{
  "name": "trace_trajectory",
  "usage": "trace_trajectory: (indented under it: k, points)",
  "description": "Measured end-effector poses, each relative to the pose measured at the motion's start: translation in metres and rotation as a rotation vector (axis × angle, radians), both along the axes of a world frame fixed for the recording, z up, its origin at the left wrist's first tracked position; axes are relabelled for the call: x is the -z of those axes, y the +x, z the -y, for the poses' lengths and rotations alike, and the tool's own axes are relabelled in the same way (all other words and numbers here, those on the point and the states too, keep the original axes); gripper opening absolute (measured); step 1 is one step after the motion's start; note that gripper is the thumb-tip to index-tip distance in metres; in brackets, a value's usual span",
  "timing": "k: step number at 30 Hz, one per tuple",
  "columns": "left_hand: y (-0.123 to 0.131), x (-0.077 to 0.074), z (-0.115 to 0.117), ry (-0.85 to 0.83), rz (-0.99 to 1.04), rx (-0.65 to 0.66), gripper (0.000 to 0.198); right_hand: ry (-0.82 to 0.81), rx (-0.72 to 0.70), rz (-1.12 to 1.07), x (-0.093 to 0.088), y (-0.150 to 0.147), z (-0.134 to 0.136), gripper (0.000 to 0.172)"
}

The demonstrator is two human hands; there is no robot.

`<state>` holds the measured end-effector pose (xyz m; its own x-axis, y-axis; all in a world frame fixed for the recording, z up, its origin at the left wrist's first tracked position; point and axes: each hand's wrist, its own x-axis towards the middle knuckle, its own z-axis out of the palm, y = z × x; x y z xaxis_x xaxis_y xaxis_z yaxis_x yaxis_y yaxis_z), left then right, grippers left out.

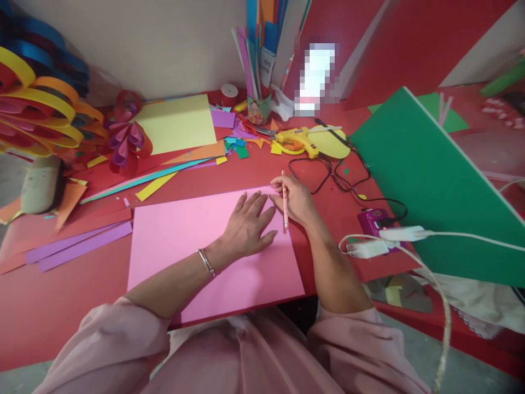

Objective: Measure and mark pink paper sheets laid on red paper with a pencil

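My left hand point(246, 227) lies spread flat and empty on the pink sheet point(184, 246), which rests on the red surface point(61, 312). Just to its right, my right hand point(298, 201) grips a pencil point(285, 216). The pencil runs away from me, with its tip at the sheet's right edge.

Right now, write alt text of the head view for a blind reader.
A left hand lies flat on a large pink paper sheet while the right hand holds a thin pink pencil near its right edge. The red table also bears a yellow glue gun.
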<state>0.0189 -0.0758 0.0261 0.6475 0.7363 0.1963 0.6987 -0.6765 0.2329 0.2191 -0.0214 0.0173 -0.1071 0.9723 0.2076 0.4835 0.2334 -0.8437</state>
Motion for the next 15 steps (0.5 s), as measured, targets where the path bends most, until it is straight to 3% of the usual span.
trace_trajectory:
  k: [12, 15]
  points:
    - [-0.0026, 0.0022, -0.0016, -0.004, 0.095, 0.014, 0.046, -0.049, -0.039, -0.018, -0.0018, 0.0031, -0.0008, 0.031]
    - [-0.0022, 0.0043, -0.0022, 0.010, 0.158, 0.000, 0.051, -0.086, -0.073, 0.010, -0.0064, 0.0064, 0.0006, 0.028]
